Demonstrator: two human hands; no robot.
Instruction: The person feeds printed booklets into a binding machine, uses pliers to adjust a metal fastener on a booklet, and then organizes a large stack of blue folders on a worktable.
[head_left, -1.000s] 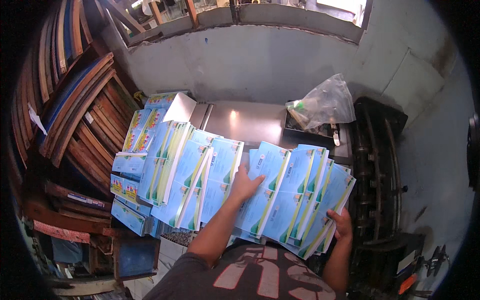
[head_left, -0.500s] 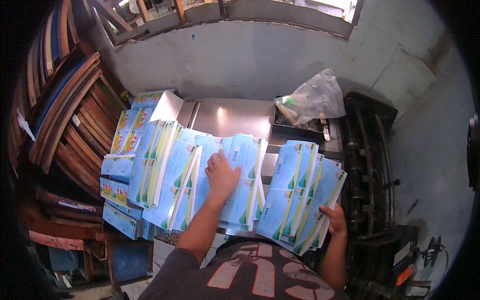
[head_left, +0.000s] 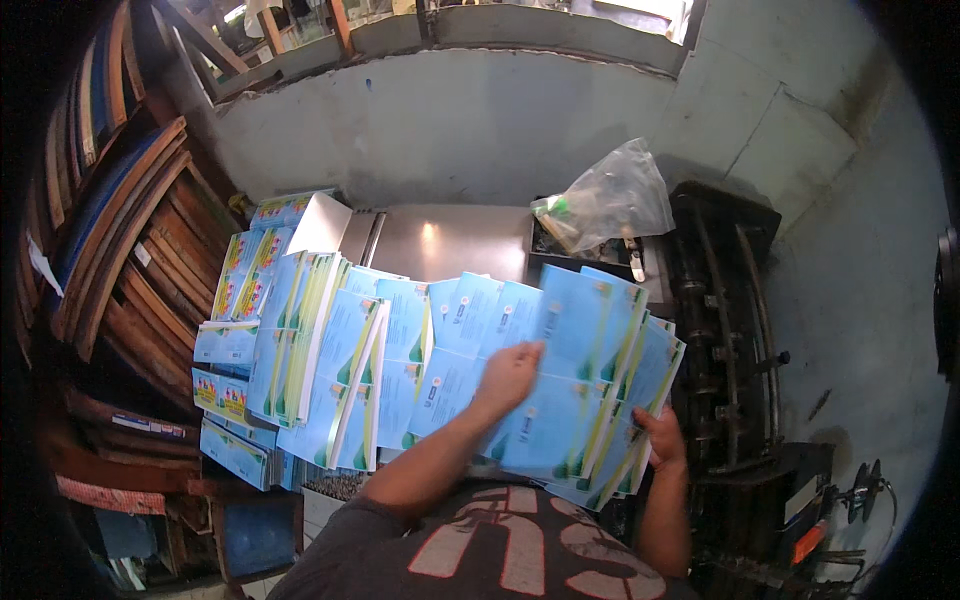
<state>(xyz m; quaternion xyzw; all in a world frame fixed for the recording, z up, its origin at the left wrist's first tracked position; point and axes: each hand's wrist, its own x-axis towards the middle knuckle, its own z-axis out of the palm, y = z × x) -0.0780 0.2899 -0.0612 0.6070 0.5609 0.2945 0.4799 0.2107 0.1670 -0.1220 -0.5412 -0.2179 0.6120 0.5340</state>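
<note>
The right hand (head_left: 662,440) grips the lower right edge of a fanned stack of light blue printed sheets (head_left: 585,370), fingers curled under and thumb on top. The left hand (head_left: 508,375) lies flat and open on the stack's face — fingers spread, pressing on the top sheets. Each sheet is pale blue with a green-and-yellow motif at one corner. To the left, more piles of the same sheets (head_left: 320,370) overlap on the metal table (head_left: 450,240) — beyond them sits a clear plastic bag (head_left: 610,200).
</note>
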